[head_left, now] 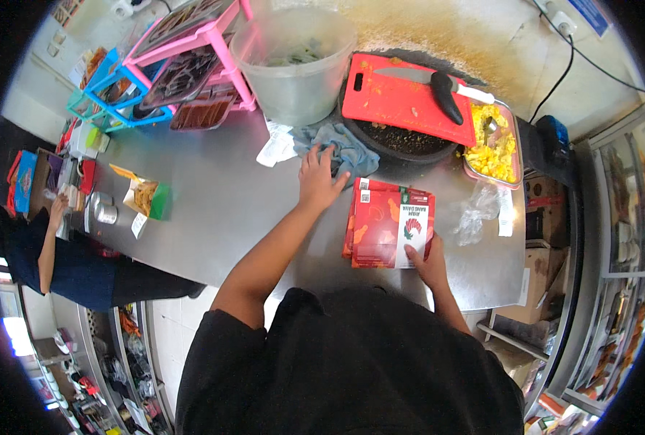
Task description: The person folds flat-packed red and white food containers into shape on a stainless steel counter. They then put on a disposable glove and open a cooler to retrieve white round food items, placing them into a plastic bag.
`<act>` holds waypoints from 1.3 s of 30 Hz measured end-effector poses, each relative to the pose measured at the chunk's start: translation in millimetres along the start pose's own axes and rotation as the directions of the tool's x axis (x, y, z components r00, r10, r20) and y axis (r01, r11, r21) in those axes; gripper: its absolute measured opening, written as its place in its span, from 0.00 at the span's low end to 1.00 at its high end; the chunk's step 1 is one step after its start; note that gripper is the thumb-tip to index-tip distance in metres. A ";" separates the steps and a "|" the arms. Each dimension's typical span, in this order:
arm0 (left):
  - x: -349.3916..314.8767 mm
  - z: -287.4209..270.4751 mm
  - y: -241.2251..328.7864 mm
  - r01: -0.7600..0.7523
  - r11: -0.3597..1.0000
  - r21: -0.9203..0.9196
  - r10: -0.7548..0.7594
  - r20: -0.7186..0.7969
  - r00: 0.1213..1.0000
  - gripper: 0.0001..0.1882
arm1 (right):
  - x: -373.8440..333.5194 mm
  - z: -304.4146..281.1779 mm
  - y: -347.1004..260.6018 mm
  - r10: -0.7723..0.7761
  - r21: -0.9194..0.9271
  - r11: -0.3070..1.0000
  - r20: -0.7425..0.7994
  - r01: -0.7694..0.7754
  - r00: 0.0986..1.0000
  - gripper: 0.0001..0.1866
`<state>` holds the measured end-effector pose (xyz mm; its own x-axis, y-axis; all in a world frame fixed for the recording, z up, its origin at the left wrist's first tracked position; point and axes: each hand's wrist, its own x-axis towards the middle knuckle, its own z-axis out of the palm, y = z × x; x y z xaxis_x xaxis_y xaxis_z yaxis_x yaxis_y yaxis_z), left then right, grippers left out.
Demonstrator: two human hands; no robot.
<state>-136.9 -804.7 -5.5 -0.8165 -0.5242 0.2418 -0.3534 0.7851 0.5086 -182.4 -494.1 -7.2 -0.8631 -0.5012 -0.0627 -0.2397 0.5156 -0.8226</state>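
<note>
My left hand (321,176) presses down on a crumpled blue-grey cloth (353,148) on the steel table, its fingers curved over the near edge and thumb to the right. My right hand (430,262) grips the near right corner of a small stack of flat red cardboard boxes (377,226), with the thumb on top. The fingers under the stack are hidden. The boxes have a white panel and a green tab, and lie just right of the cloth.
Behind stand a cloudy plastic bucket (293,80) and a dark stone mortar (409,148) bearing a red cutting board (402,98) with a knife (409,75). A tray of yellow food (495,148) sits right. Leftward are a box of fried food (146,196) and another person (76,254).
</note>
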 end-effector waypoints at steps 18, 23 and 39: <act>114.6 69.2 -60.5 0.329 0.666 -0.669 -0.266 0.199 0.943 0.25 | 2.7 6.3 -1.4 0.034 -0.039 0.999 -0.044 -0.035 0.998 0.37; 126.4 54.2 -32.1 0.375 0.799 -0.469 -0.323 0.190 0.927 0.28 | -3.7 2.8 -19.4 0.050 -0.139 0.987 -0.176 -0.075 0.983 0.35; -77.9 -131.8 65.2 -0.713 0.679 -0.178 0.730 0.061 0.680 0.21 | 13.0 -49.0 -136.4 -0.133 0.842 0.401 0.444 -0.361 0.886 0.38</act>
<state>-36.1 -756.2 117.7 -0.8413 0.2369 0.4860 0.4233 0.8478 0.3195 -182.7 -536.9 131.8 -0.5358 -0.8211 -0.1969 0.5897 -0.1970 -0.7832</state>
